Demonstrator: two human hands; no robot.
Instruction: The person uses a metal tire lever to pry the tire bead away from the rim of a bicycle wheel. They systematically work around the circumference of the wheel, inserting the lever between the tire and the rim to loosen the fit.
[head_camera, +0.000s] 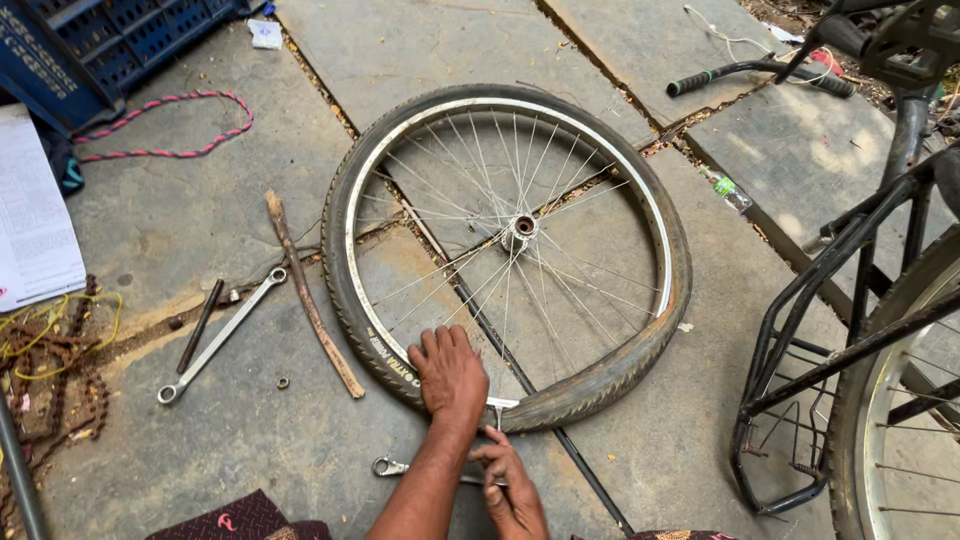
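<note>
While our right hand (508, 490) closes its fingers on a metal lever (497, 415) wedged at the near rim, our left hand (450, 375) lies flat, fingers together, on the tyre (620, 365). Just left of the wrists lies a small spanner (392, 466). The wheel (523, 226) rests flat on the stone floor (230, 420). Farther left lie a stick (310, 295) and a long spanner (220, 338); a bicycle (860, 330) stands right.
</note>
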